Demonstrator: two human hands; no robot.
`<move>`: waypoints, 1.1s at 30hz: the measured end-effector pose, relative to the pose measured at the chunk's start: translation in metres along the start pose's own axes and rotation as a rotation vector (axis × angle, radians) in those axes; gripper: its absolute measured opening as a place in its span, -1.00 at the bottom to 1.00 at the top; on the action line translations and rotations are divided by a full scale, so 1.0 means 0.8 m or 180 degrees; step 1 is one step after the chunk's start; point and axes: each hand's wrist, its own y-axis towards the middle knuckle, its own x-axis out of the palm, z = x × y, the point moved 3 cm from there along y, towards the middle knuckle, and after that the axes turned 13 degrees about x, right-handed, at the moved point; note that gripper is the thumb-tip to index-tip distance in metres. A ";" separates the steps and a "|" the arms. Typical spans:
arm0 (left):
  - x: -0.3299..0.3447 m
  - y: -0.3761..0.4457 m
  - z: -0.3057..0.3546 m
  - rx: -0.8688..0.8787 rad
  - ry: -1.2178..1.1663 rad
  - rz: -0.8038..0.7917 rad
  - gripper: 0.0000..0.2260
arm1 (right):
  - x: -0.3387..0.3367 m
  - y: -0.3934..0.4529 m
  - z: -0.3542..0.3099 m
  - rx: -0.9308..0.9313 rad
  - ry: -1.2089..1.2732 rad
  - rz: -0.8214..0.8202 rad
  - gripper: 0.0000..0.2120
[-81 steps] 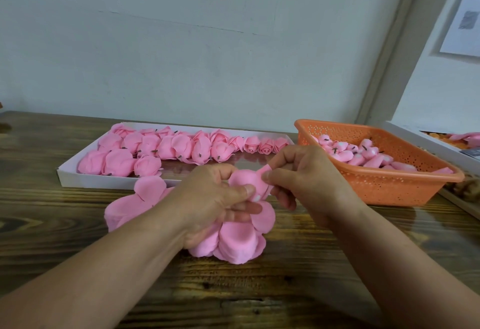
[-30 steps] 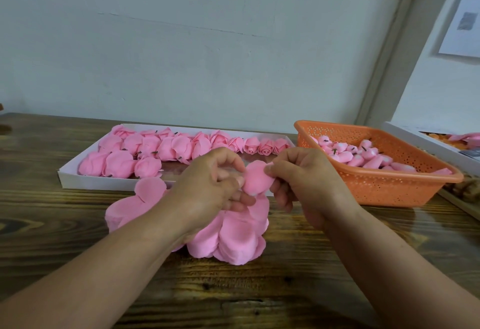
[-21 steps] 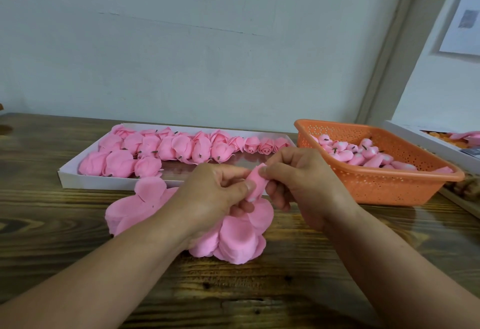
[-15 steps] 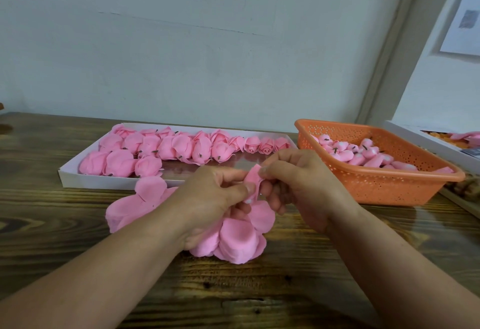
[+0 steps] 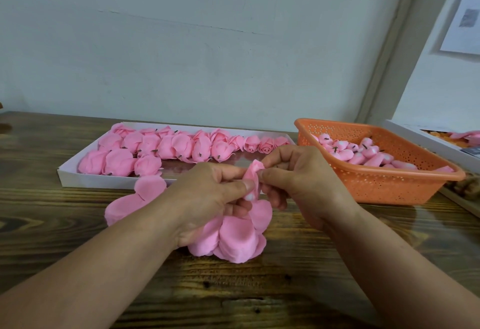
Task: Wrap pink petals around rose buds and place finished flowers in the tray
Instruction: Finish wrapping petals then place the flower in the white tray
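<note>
Between both hands stands a small pink rose bud (image 5: 254,176) with a petal folded around it. My left hand (image 5: 207,198) pinches it with thumb and fingers, and my right hand (image 5: 298,175) pinches it from the right. Under my left hand lies a stack of loose pink petals (image 5: 233,237); more petals (image 5: 140,196) spread to the left. Behind them the white tray (image 5: 78,176) holds several finished pink flowers (image 5: 166,147). An orange basket (image 5: 384,185) on the right holds several bare buds (image 5: 355,150).
Everything sits on a dark wooden table (image 5: 259,289) against a pale wall. At the far right edge lies another white tray (image 5: 426,139) with pink and orange pieces. A paper sheet (image 5: 465,17) hangs on the wall at upper right.
The petal that stood open and round between my hands a second ago is now folded narrow around the bud. Both hands stay in place, fingers shifting slightly.
</note>
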 end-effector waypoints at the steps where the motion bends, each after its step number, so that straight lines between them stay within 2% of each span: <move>1: 0.001 0.000 0.000 0.0010 -0.0011 -0.0016 -0.85 | 0.000 0.000 0.000 -0.0012 -0.0005 0.0055 -0.86; 15: 0.005 -0.003 0.006 0.0012 -0.0058 -0.0065 -0.86 | 0.005 -0.001 -0.001 -0.0191 -0.0386 0.0623 -0.79; 21: 0.008 -0.003 0.003 -0.0074 -0.0193 0.0073 -0.88 | 0.005 -0.005 -0.010 -0.0604 -0.1078 0.0825 -0.79; 26: 0.006 -0.002 0.002 -0.0109 -0.0228 0.0107 -0.82 | 0.008 -0.007 -0.013 -0.0530 -0.1239 0.0600 -0.83; 29: 0.005 -0.002 0.005 -0.0077 -0.0280 0.0084 -0.71 | 0.005 -0.008 -0.013 -0.0478 -0.0890 0.0501 -0.78; 33: 0.003 -0.003 0.007 -0.0078 -0.0325 0.0046 -0.67 | 0.002 -0.006 -0.010 -0.0210 -0.0509 0.0129 -0.86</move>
